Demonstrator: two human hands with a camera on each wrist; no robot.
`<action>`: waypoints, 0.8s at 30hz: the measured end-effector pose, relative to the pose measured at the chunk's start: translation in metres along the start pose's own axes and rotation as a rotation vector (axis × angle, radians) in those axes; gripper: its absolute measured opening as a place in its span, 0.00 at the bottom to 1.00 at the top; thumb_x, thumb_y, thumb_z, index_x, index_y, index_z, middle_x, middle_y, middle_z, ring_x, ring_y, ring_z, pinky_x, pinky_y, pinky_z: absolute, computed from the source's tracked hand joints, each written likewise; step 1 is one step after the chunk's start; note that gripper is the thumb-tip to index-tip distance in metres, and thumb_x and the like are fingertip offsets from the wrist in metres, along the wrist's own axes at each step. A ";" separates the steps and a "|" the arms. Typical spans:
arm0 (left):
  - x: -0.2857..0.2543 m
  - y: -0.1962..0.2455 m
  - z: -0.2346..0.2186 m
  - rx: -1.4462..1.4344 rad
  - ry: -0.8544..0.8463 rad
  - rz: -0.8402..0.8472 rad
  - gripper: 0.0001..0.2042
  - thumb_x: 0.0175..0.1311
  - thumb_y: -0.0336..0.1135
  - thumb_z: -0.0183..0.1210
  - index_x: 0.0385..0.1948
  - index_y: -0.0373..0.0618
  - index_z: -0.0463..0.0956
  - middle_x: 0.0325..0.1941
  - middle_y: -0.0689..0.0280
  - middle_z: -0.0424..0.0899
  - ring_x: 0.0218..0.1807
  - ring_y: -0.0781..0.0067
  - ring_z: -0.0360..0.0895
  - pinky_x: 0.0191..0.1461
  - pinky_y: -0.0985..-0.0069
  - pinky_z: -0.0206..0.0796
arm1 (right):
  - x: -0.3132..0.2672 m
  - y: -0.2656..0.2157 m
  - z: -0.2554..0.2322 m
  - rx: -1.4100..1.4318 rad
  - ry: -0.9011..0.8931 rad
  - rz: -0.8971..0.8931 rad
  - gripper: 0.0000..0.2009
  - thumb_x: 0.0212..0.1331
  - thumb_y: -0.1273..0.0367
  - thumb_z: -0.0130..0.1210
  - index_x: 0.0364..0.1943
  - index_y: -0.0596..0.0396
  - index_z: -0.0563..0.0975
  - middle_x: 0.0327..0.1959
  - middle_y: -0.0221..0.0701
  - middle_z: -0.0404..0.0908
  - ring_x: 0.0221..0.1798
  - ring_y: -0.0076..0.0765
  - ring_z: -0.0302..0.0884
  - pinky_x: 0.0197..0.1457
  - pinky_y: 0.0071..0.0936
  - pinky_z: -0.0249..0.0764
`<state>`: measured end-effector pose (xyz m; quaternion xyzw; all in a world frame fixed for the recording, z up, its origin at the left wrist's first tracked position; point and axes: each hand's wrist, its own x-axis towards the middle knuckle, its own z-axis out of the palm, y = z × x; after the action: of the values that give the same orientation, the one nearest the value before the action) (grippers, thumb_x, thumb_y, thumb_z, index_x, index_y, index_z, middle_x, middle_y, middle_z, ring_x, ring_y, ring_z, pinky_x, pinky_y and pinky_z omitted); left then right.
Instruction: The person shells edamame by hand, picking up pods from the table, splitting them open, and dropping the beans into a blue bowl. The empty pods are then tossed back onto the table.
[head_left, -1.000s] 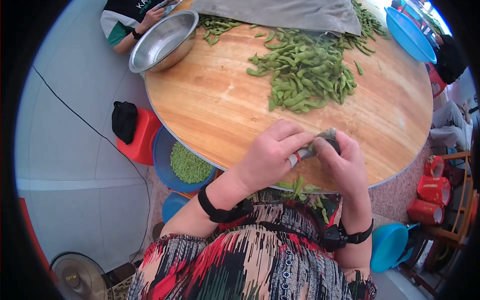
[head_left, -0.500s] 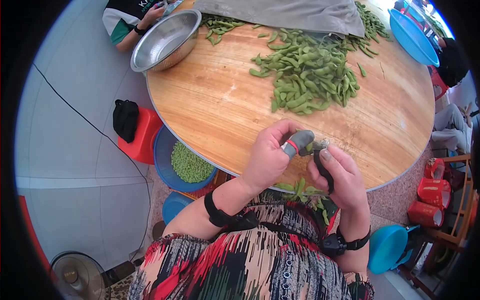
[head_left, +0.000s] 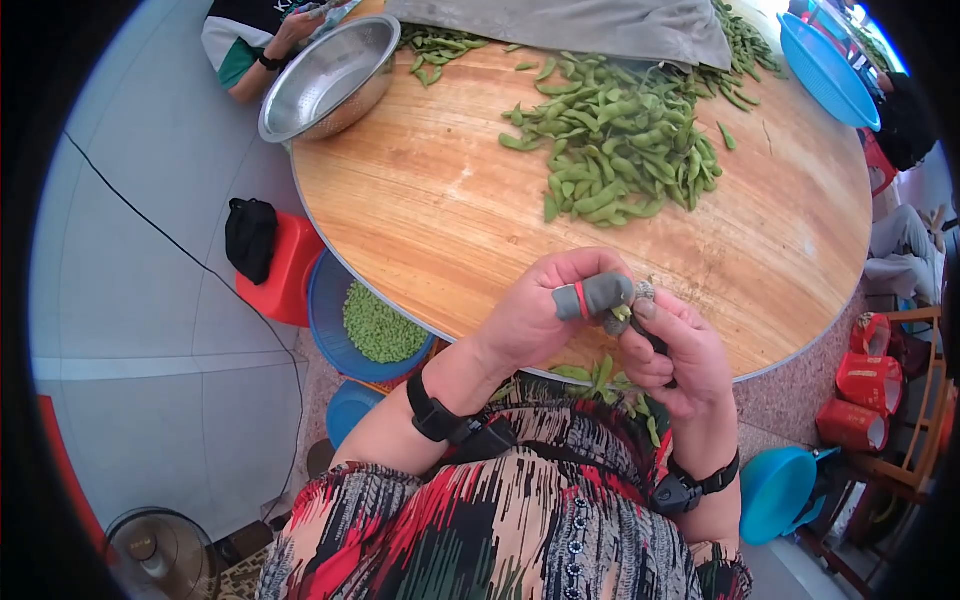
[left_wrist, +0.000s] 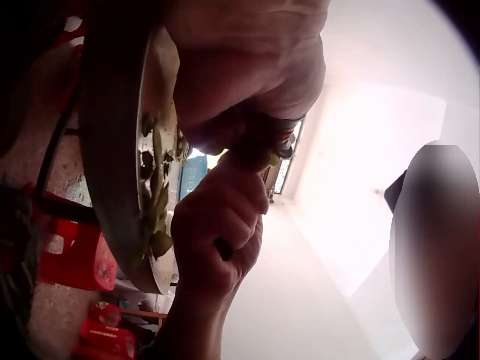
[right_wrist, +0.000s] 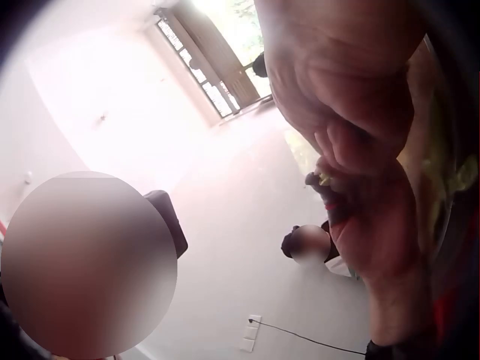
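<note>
Over the table's near edge, my left hand [head_left: 545,305] pinches a green edamame pod [head_left: 622,313], which the fingers mostly hide. A grey finger cover [head_left: 597,296] with a red band wraps one of its digits. My right hand [head_left: 685,350] meets it from the right, its thumb and forefinger pinching at the same pod. Dark material [head_left: 655,340] shows along the right forefinger, and a pale speckled patch [head_left: 644,289] at its tip. Beyond the hands lies a heap of edamame pods [head_left: 630,150] on the round wooden table [head_left: 420,200].
A metal basin [head_left: 330,80] stands at the far left edge, a grey cloth [head_left: 570,25] at the back. Below left, a blue tub [head_left: 320,325] holds shelled beans [head_left: 380,325]. Loose pods [head_left: 600,375] lie close to my body. A red stool [head_left: 285,275] stands left.
Both hands have turned and shifted; the finger cover, partly hidden at first, now points right. The right thumb and forefinger have closed in on the left fingertips. The heap looks unchanged.
</note>
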<state>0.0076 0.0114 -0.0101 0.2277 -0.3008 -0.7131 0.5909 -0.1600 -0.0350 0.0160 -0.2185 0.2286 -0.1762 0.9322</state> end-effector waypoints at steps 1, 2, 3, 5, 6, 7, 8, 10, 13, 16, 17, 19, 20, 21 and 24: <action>0.000 -0.001 0.003 0.035 0.086 -0.009 0.07 0.59 0.32 0.56 0.36 0.42 0.72 0.33 0.73 0.73 0.39 0.85 0.69 0.44 0.85 0.61 | 0.002 0.003 0.001 -0.113 0.067 -0.062 0.05 0.63 0.70 0.44 0.36 0.55 0.71 0.17 0.20 0.67 0.14 0.10 0.53 0.14 0.10 0.48; 0.000 -0.001 0.005 0.069 0.172 -0.017 0.07 0.60 0.31 0.56 0.36 0.42 0.72 0.33 0.73 0.73 0.38 0.86 0.69 0.43 0.86 0.62 | 0.004 0.006 0.000 -0.225 0.133 -0.124 0.05 0.63 0.70 0.46 0.36 0.56 0.71 0.17 0.20 0.67 0.14 0.10 0.53 0.14 0.10 0.49; 0.000 -0.002 0.004 0.069 0.171 -0.017 0.07 0.60 0.31 0.56 0.36 0.42 0.72 0.33 0.73 0.73 0.38 0.86 0.69 0.43 0.86 0.62 | 0.007 0.010 -0.004 -0.226 0.133 -0.125 0.05 0.63 0.70 0.46 0.36 0.56 0.71 0.17 0.20 0.67 0.14 0.10 0.53 0.14 0.10 0.49; 0.000 -0.005 0.001 0.299 0.145 0.019 0.07 0.59 0.29 0.56 0.37 0.42 0.71 0.34 0.74 0.74 0.35 0.88 0.70 0.39 0.88 0.63 | 0.015 0.018 -0.014 -1.164 0.275 -0.601 0.04 0.62 0.69 0.47 0.36 0.55 0.71 0.17 0.20 0.66 0.13 0.10 0.53 0.14 0.09 0.48; -0.002 -0.001 0.003 0.296 0.145 0.019 0.07 0.59 0.29 0.56 0.37 0.42 0.71 0.34 0.74 0.74 0.35 0.88 0.70 0.39 0.88 0.63 | 0.013 0.015 -0.004 -0.896 0.301 -0.439 0.05 0.61 0.68 0.48 0.32 0.55 0.72 0.17 0.19 0.66 0.15 0.09 0.54 0.16 0.10 0.50; -0.004 0.006 0.005 0.349 0.171 0.024 0.07 0.59 0.28 0.56 0.37 0.42 0.71 0.34 0.73 0.74 0.35 0.88 0.70 0.37 0.88 0.63 | 0.010 0.008 0.001 -0.897 0.303 -0.439 0.05 0.61 0.68 0.48 0.32 0.55 0.72 0.17 0.19 0.66 0.15 0.09 0.54 0.16 0.10 0.50; -0.006 0.011 0.005 0.401 0.197 0.031 0.07 0.59 0.27 0.56 0.37 0.42 0.70 0.34 0.73 0.74 0.34 0.88 0.70 0.35 0.89 0.63 | 0.008 -0.001 0.005 -0.593 0.236 -0.271 0.06 0.61 0.68 0.48 0.30 0.55 0.72 0.17 0.19 0.67 0.15 0.10 0.54 0.16 0.12 0.50; -0.009 0.018 -0.002 0.330 0.208 0.046 0.07 0.59 0.27 0.56 0.38 0.42 0.70 0.34 0.72 0.75 0.34 0.88 0.70 0.36 0.89 0.63 | 0.013 -0.009 0.004 -0.316 0.112 -0.094 0.09 0.61 0.67 0.47 0.26 0.55 0.73 0.17 0.18 0.67 0.14 0.11 0.54 0.15 0.16 0.51; -0.006 0.018 -0.009 0.271 0.245 0.108 0.06 0.59 0.27 0.55 0.37 0.42 0.70 0.33 0.72 0.75 0.33 0.88 0.70 0.35 0.89 0.62 | 0.033 -0.014 0.007 -0.901 0.180 -0.266 0.08 0.59 0.67 0.49 0.27 0.56 0.71 0.15 0.23 0.70 0.10 0.21 0.60 0.14 0.21 0.57; 0.003 0.011 -0.011 0.170 0.348 0.161 0.05 0.61 0.28 0.52 0.38 0.42 0.70 0.32 0.72 0.74 0.31 0.88 0.68 0.34 0.88 0.60 | 0.047 -0.003 0.024 -1.652 0.437 -0.634 0.07 0.56 0.68 0.51 0.26 0.56 0.71 0.16 0.33 0.74 0.14 0.36 0.69 0.18 0.28 0.64; 0.007 0.010 -0.011 0.064 0.413 0.176 0.05 0.62 0.28 0.50 0.38 0.42 0.70 0.31 0.72 0.74 0.30 0.88 0.67 0.34 0.88 0.60 | 0.051 0.003 0.029 -1.656 0.433 -0.637 0.07 0.56 0.68 0.51 0.26 0.56 0.71 0.16 0.33 0.74 0.14 0.36 0.69 0.18 0.28 0.64; 0.014 0.005 -0.006 0.094 0.464 0.210 0.05 0.62 0.29 0.50 0.38 0.43 0.70 0.30 0.73 0.73 0.28 0.88 0.65 0.30 0.89 0.57 | 0.057 0.016 0.034 -1.943 0.512 -0.864 0.08 0.52 0.70 0.53 0.21 0.59 0.70 0.17 0.42 0.73 0.20 0.46 0.72 0.22 0.34 0.65; 0.013 0.003 -0.005 0.125 0.520 0.236 0.05 0.63 0.30 0.49 0.38 0.43 0.70 0.29 0.73 0.72 0.25 0.89 0.63 0.26 0.89 0.54 | 0.056 0.016 0.035 -1.937 0.494 -0.848 0.08 0.52 0.70 0.54 0.22 0.59 0.71 0.17 0.42 0.74 0.20 0.44 0.73 0.22 0.34 0.66; 0.011 0.005 -0.007 0.125 0.523 0.237 0.05 0.63 0.30 0.49 0.38 0.43 0.70 0.29 0.73 0.72 0.25 0.89 0.63 0.26 0.89 0.54 | 0.052 0.008 0.037 -1.937 0.490 -0.847 0.08 0.52 0.70 0.54 0.22 0.59 0.71 0.17 0.42 0.74 0.20 0.44 0.73 0.22 0.34 0.66; 0.004 0.017 -0.015 -0.068 0.441 0.101 0.06 0.64 0.30 0.47 0.39 0.43 0.70 0.27 0.73 0.70 0.20 0.89 0.58 0.19 0.91 0.48 | 0.049 -0.027 0.025 -1.677 0.439 -0.615 0.07 0.52 0.68 0.54 0.34 0.55 0.74 0.22 0.43 0.76 0.24 0.47 0.75 0.25 0.39 0.70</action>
<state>0.0289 0.0026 -0.0092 0.3427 -0.1510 -0.6255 0.6845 -0.1131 -0.0705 0.0320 -0.8359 0.3850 -0.2305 0.3161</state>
